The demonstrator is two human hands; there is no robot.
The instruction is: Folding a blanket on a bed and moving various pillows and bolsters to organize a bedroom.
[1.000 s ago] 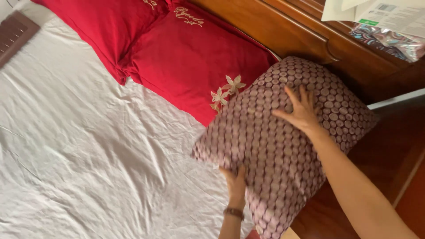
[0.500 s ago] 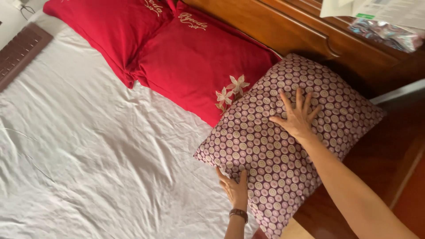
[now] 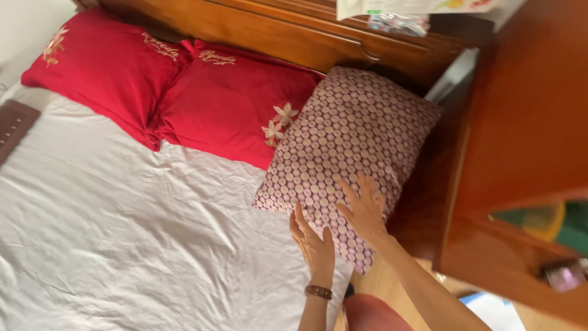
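Where the bed point(image 3: 122, 245) meets its right edge, I have both hands flat on the near end of a patterned pillow point(image 3: 355, 135), purple-brown with rows of pale dots. My left hand point(image 3: 313, 242) lies palm down on the pillow's lower left part, fingers together and stretched out; nothing is clamped in its grip. A brown band point(image 3: 318, 292) circles that wrist. My right hand point(image 3: 365, 211) rests just beside it to the right, fingers spread apart on the cloth, its grip likewise open and pressing rather than holding. Beyond both hands the pillow runs up and to the right, its far end touching the wooden headboard point(image 3: 275, 37). To the left of my hands the pillow overlaps the corner of a red pillow point(image 3: 226, 104) with a pale flower pattern; a second red pillow point(image 3: 98, 67) lies further left, touching the first. A creased white sheet covers the bed below and to the left of my left hand. To the right of my right hand stands a wooden cabinet point(image 3: 527, 110), close to the bed edge. Papers point(image 3: 416, 7) lie on top of the headboard ledge.
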